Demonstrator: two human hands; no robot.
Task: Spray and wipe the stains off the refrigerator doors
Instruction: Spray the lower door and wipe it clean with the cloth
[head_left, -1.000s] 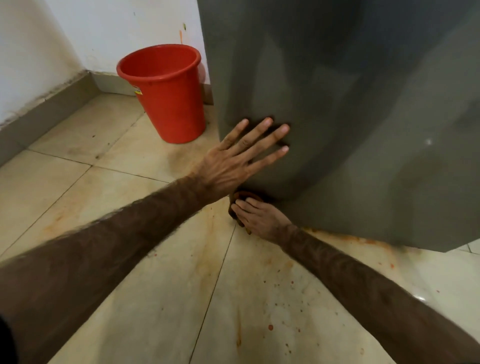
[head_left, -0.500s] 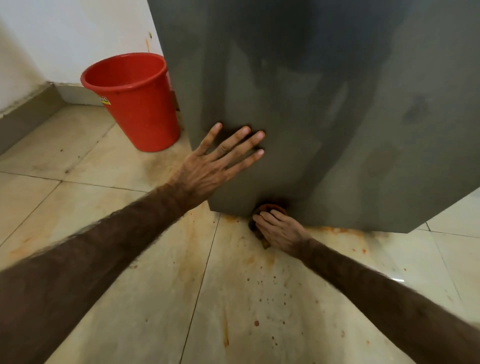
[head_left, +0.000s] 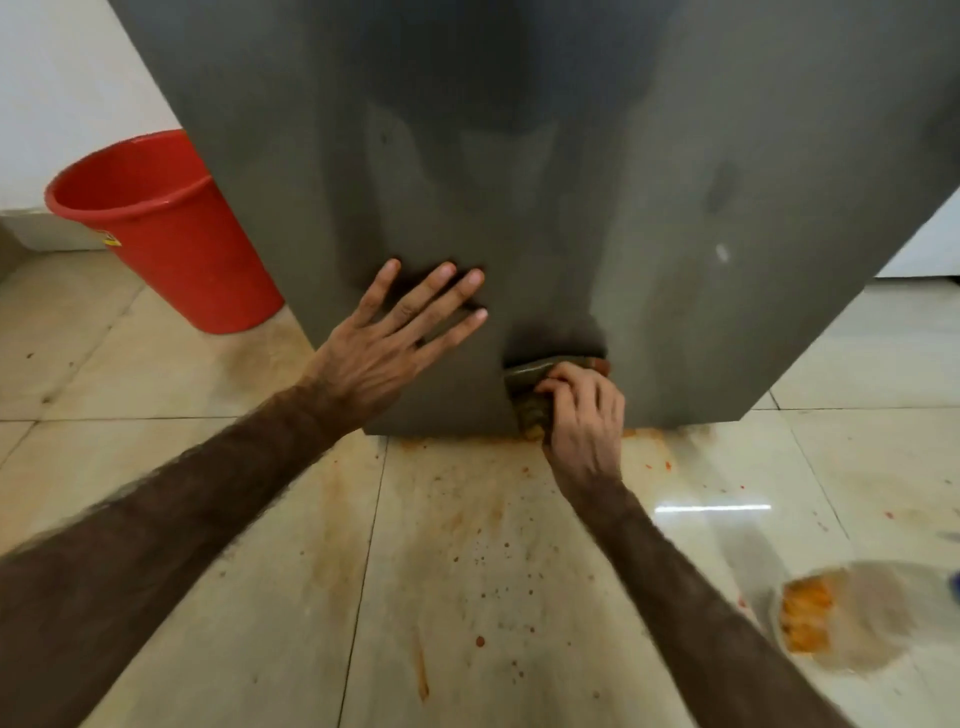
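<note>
The grey refrigerator door (head_left: 649, 182) fills the upper middle of the head view, its lower edge just above the floor. My left hand (head_left: 387, 345) lies flat on the door's lower part, fingers spread, holding nothing. My right hand (head_left: 584, 415) presses a dirty brownish wiping cloth (head_left: 530, 382) against the door near its bottom edge, fingers curled over it. Most of the cloth is hidden under my fingers. Orange stains (head_left: 644, 441) run along the floor right under the door.
A red plastic bucket (head_left: 161, 234) stands on the tiled floor left of the refrigerator, by the white wall. The beige tiles (head_left: 467, 571) in front are smeared and spotted orange. A wet patch with orange residue (head_left: 810, 618) lies at the lower right.
My right hand has moved the cloth to the right and up, from under the door's bottom edge onto its face. My view has shifted right, so the bucket sits farther left.
</note>
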